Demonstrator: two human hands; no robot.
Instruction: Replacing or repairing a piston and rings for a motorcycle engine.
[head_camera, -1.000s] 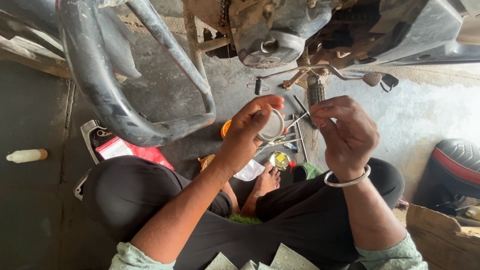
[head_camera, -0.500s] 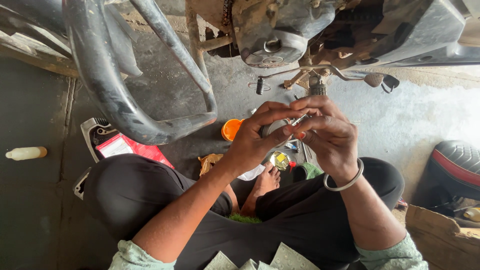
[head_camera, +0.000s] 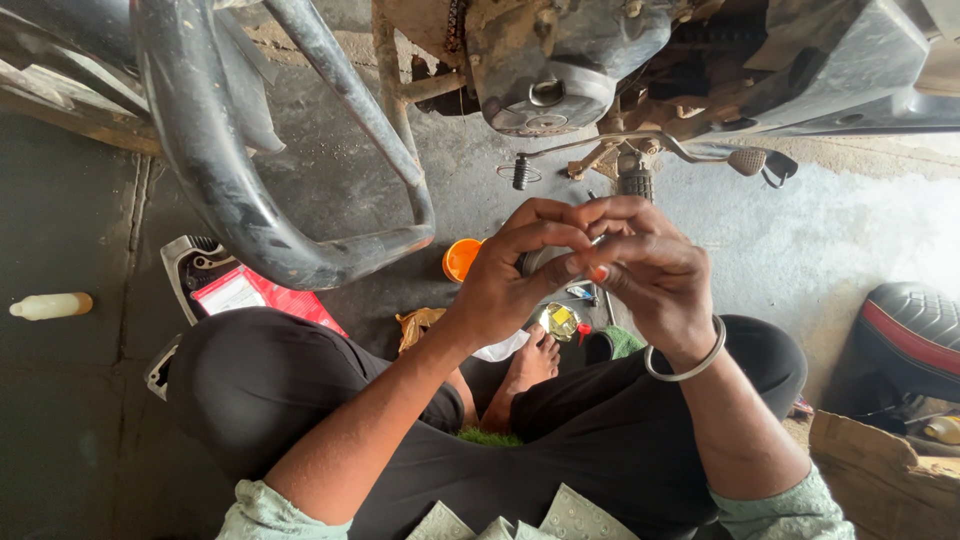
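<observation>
— Concrete floor (head_camera: 830, 240) is filling the view, grey and stained, and I am looking straight down at it. What is lying at nine o'clock?

— I am seeing a small pale bottle (head_camera: 50, 305) with a brown cap lying on its side at nine o'clock. Moving right, a curved black guard bar (head_camera: 220, 190) is sweeping down from eleven o'clock, and a red packet (head_camera: 255, 293) is resting on the ground just under its lower bend.

— And in the middle?

— An orange cap (head_camera: 459, 258) is sitting on the floor near the centre, just left of the hands. I am watching the left hand (head_camera: 510, 280) and the right hand (head_camera: 650, 270) meeting at the centre, touching each other. Both sets of fingers are curling in narrowly, pinching a small grey metal part (head_camera: 540, 262) between them; I cannot tell its exact shape, since the fingers are covering most of it. A metal bangle (head_camera: 690, 368) is hanging on the right wrist.

— Anything above or to the right?

— A dirty engine casing (head_camera: 545, 75) is hanging at twelve o'clock, with a foot lever (head_camera: 640, 150) just below it. At four o'clock a black seat (head_camera: 915, 330) with a red stripe is lying on the ground.
</observation>
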